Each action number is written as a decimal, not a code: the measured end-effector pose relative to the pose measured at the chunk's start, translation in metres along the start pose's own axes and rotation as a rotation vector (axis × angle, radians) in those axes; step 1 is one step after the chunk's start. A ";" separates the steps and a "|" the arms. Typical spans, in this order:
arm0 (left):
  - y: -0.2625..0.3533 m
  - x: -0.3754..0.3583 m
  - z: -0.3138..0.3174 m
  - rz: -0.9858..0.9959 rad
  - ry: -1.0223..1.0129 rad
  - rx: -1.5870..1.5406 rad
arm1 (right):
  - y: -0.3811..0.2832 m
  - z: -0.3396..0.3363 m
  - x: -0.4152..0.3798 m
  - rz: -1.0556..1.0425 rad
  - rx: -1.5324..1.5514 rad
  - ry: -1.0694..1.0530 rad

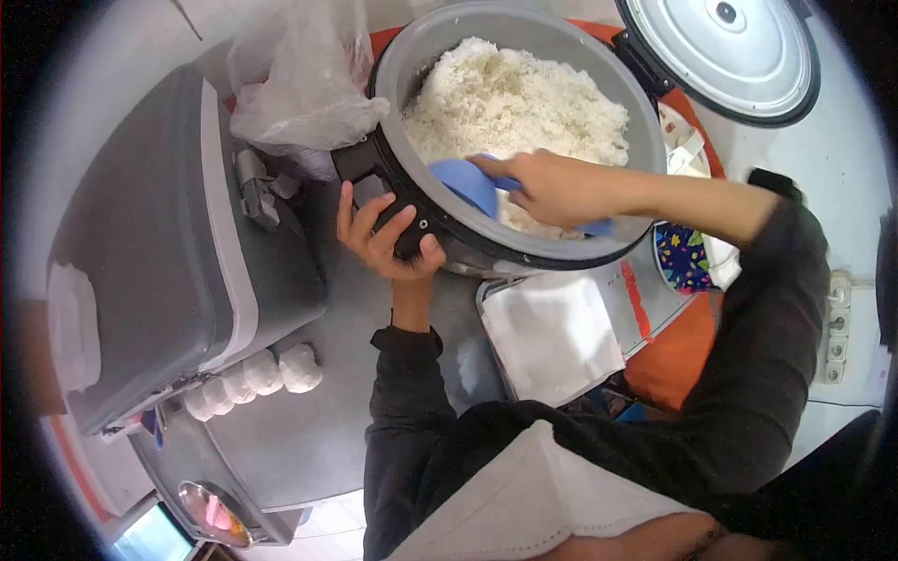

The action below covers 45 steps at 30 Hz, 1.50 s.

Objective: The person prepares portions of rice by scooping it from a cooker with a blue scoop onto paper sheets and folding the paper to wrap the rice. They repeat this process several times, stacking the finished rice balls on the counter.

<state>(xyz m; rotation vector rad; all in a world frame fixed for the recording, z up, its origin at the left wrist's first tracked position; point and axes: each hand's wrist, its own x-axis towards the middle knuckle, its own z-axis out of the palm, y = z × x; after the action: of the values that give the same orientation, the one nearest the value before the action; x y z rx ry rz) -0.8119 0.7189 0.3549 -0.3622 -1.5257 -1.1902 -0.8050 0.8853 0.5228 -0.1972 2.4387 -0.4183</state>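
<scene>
A large rice cooker (520,254) stands with its lid (725,47) raised, and white rice (519,103) is heaped inside. My right hand (552,187) reaches over the rim, closed around a blue plastic rice scoop (468,185) at the near side of the pot. Part of the scoop is hidden under the hand, and blue shows again below the wrist. My left hand (393,238) is at the cooker's left side, its fingers spaced and bent against the black handle.
A clear plastic bag (304,103) lies left of the cooker. Stacked white paper sheets (552,337) lie in a tray in front. Several white wrapped bundles (264,372) line up beside a big grey box (140,224). A metal bowl (215,514) is at lower left; wall sockets (837,323) at right.
</scene>
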 end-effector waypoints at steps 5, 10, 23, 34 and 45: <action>0.003 -0.002 0.005 -0.034 0.036 0.005 | 0.006 -0.010 0.002 -0.179 0.001 -0.084; 0.002 0.000 0.004 -0.023 0.031 0.011 | 0.005 -0.008 0.007 -0.038 0.231 -0.189; 0.001 -0.005 -0.001 -0.020 -0.045 0.063 | 0.039 -0.020 -0.024 0.005 0.873 -0.239; 0.097 -0.014 -0.052 -0.315 -0.343 0.105 | 0.100 0.088 -0.145 -0.244 1.649 -0.256; 0.178 -0.225 -0.095 -0.388 -1.573 0.452 | 0.217 0.302 -0.116 -0.058 0.993 0.325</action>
<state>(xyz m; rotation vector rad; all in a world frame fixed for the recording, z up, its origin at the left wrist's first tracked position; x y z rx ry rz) -0.5472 0.8009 0.2338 -0.7975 -3.2533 -0.6715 -0.5332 1.0426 0.2917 0.2491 2.2131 -1.7058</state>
